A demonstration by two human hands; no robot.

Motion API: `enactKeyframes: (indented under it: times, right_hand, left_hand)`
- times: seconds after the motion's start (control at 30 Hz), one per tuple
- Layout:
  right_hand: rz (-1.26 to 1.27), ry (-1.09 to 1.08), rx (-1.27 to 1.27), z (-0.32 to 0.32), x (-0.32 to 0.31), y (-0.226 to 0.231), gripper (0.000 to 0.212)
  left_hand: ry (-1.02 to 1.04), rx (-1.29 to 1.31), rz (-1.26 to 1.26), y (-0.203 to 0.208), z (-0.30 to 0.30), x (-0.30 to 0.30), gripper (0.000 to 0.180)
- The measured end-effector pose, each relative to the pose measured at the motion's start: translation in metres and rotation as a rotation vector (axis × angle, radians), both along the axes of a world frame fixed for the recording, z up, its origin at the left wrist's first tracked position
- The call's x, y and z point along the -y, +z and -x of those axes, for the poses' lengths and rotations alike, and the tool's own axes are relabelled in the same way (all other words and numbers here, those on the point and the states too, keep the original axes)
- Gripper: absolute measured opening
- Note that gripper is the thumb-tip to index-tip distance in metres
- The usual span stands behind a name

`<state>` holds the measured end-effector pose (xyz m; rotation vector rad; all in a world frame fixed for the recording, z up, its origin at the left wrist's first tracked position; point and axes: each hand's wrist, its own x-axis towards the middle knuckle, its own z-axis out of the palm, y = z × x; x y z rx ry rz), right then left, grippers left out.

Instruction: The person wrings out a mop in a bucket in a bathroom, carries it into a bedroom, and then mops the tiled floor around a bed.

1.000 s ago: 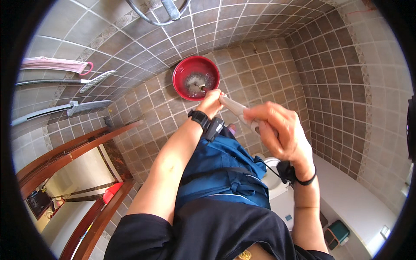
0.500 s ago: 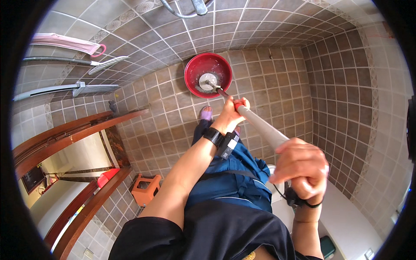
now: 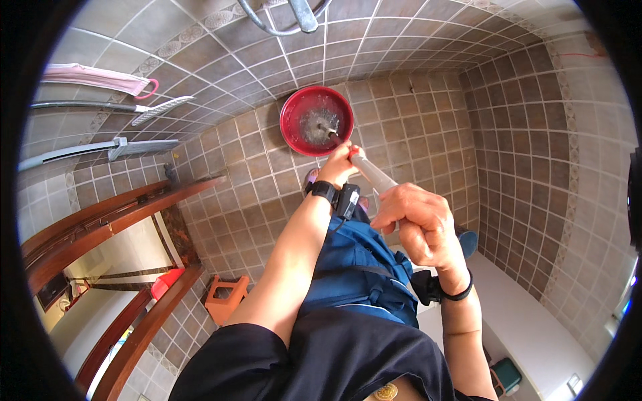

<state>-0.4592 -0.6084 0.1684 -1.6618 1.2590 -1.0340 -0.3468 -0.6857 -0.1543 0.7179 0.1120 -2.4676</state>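
A red basin (image 3: 286, 127) with water in it stands on the tiled floor ahead of me. The round head of a mop (image 3: 373, 174) is down in the basin, blurred by splashing, bubbly water. Low on the pole, close to its red ring, my left hand (image 3: 340, 164) is wrapped round the shaft. My right hand (image 3: 420, 220) grips the upper end of the white pole, nearer my body. The pole slants from the basin up toward my right.
An orange stool (image 3: 226, 301) stands at the left by the wooden door frame (image 3: 127, 224). Long-handled cleaning tools, including a squeegee (image 3: 144, 147), hang on the left wall. A metal shower fitting (image 3: 304, 17) juts out above the basin. A white ledge (image 3: 528, 334) runs along the right.
Both hands have moved, the right one forward and to the left, pushing the mop lower into the basin. The mop head has gone from visible white disc to churned water.
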Motion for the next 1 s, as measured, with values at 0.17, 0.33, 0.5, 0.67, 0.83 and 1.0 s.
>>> enactKeyframes:
  times: [0.17,0.33,0.5,0.67,0.83,1.0]
  right_hand:
    - [0.040,0.107,0.029,-0.027,-0.007,0.002,0.017]
    - [0.098,-0.013,0.140,-0.012,0.001,0.027,0.022]
    - [0.499,-0.251,0.323,0.027,-0.012,0.073,0.025]
    - [0.763,-0.488,0.455,0.043,-0.049,0.116,0.028]
    - [0.851,-0.595,0.567,0.022,-0.065,0.144,0.021]
    - [0.821,-0.571,0.530,0.018,-0.089,0.149,0.023]
  left_hand:
    - [-0.013,-0.198,-0.466,-0.025,-0.023,0.014,0.019]
    - [0.073,-0.519,-0.721,0.020,-0.015,0.021,0.016]
    - [0.098,-0.461,-0.688,0.106,0.036,0.011,0.013]
    - [0.103,-0.339,-0.832,0.205,0.065,-0.011,0.014]
    - [0.086,-0.311,-0.763,0.245,0.059,-0.022,0.015]
    - [0.053,-0.292,-0.771,0.257,0.068,-0.023,0.014]
